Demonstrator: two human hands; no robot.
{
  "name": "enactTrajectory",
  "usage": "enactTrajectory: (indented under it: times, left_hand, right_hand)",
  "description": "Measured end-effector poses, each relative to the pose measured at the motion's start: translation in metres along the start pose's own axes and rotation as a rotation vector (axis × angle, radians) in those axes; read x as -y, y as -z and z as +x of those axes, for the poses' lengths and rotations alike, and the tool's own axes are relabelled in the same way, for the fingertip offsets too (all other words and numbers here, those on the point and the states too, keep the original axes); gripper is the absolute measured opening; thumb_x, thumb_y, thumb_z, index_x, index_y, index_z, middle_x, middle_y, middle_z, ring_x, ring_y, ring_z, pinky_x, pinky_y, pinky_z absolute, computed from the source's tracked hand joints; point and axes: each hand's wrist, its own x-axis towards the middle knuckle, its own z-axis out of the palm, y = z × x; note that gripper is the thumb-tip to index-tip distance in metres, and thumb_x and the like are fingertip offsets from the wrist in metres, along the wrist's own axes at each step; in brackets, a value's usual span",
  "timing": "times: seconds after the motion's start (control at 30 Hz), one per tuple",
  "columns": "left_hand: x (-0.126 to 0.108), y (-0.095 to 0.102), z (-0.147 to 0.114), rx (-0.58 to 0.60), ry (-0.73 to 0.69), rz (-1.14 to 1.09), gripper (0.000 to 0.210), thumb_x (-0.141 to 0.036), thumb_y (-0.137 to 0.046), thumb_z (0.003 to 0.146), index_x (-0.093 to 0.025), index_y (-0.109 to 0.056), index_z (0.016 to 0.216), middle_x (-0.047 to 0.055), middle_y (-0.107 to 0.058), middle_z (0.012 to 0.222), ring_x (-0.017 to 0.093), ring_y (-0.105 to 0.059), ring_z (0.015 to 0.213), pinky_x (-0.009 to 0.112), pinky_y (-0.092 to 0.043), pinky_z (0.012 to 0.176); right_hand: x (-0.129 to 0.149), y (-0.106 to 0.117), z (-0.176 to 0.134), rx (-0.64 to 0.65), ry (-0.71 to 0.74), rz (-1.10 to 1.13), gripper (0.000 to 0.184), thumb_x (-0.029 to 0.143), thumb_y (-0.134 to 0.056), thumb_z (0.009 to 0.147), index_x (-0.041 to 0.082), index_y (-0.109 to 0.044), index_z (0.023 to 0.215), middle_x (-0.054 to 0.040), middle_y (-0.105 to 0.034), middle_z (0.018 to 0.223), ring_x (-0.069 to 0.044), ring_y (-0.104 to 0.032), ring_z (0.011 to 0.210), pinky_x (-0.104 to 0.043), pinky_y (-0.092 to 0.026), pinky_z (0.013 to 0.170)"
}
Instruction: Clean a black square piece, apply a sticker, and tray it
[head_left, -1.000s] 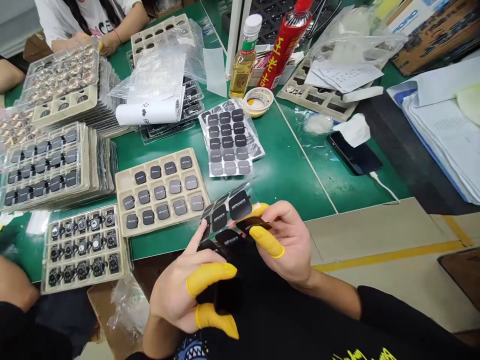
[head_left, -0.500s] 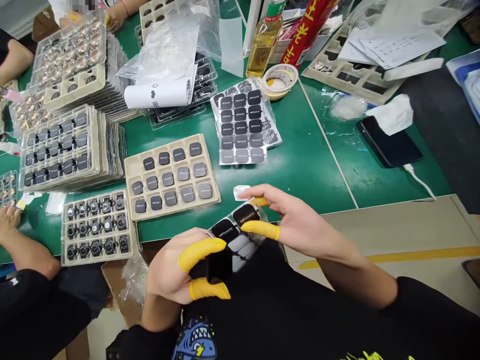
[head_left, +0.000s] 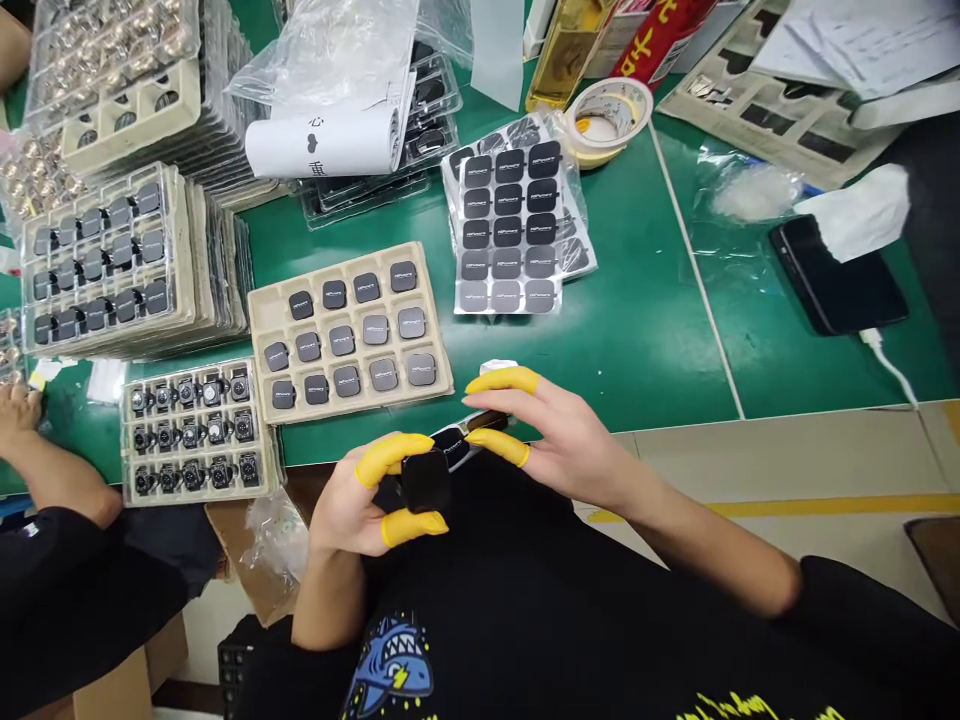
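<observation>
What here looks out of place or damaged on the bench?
Nothing looks damaged or spilled. The one oddity: a crumpled white tissue lies over a corner of the black phone on the green mat, right of the sticker sheets.

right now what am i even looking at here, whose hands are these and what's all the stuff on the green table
This is one view from a camera worn on a person's head, looking down at their own bare hands, with yellow finger covers. The left hand pinches a small black square piece. The right hand holds a thin sheet of black stickers. On the green table lie a beige tray of dark square pieces, a fuller sticker sheet, a tray of small watch-like parts, stacked trays, a tape roll and a phone. Another person's arm shows at the left.
</observation>
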Motion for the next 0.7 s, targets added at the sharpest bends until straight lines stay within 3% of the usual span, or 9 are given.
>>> enactTrajectory:
  times: [0.13, 0.33, 0.53, 0.7]
  left_hand:
    - [0.007, -0.007, -0.004, -0.055, 0.052, -0.02, 0.073, -0.063, -0.09, 0.09, -0.023, -0.071, 0.149, 0.006, -0.085, 0.101, 0.019, -0.081, 0.08, 0.027, -0.067, 0.08]
    - [0.019, -0.018, -0.017, -0.118, 0.21, -0.205, 0.075, -0.065, -0.093, 0.086, -0.022, -0.072, 0.143, 0.005, -0.084, 0.098, 0.019, -0.081, 0.078, 0.027, -0.066, 0.076]
    - [0.019, -0.024, -0.022, -0.238, 0.399, -0.449, 0.079, -0.07, -0.096, 0.08, -0.017, -0.073, 0.134, 0.004, -0.078, 0.085, 0.017, -0.073, 0.066, 0.028, -0.061, 0.063]
    - [0.02, -0.023, -0.021, -0.309, 0.318, -0.537, 0.07, -0.06, -0.096, 0.085, -0.016, -0.074, 0.134, 0.003, -0.076, 0.08, 0.015, -0.072, 0.062, 0.024, -0.058, 0.059]
  right_hand:
    - [-0.004, 0.0, -0.004, -0.077, 0.162, -0.261, 0.045, 0.026, -0.075, 0.107, 0.036, -0.071, 0.151, -0.011, -0.083, 0.122, -0.032, -0.08, 0.105, -0.047, -0.067, 0.089]
    - [-0.015, -0.001, -0.009, -0.099, 0.26, -0.35, 0.064, 0.013, -0.079, 0.101, 0.04, -0.068, 0.158, -0.0077, -0.087, 0.113, -0.033, -0.082, 0.098, -0.046, -0.064, 0.078]
    - [-0.029, -0.005, -0.012, -0.104, 0.286, -0.251, 0.052, 0.013, -0.076, 0.101, 0.047, -0.08, 0.139, -0.0031, -0.089, 0.118, -0.031, -0.083, 0.093, -0.046, -0.062, 0.072]
    - [-0.026, -0.01, -0.007, -0.09, 0.259, -0.1, 0.043, 0.019, -0.079, 0.102, 0.045, -0.079, 0.137, -0.0028, -0.089, 0.112, -0.027, -0.081, 0.089, -0.046, -0.066, 0.081]
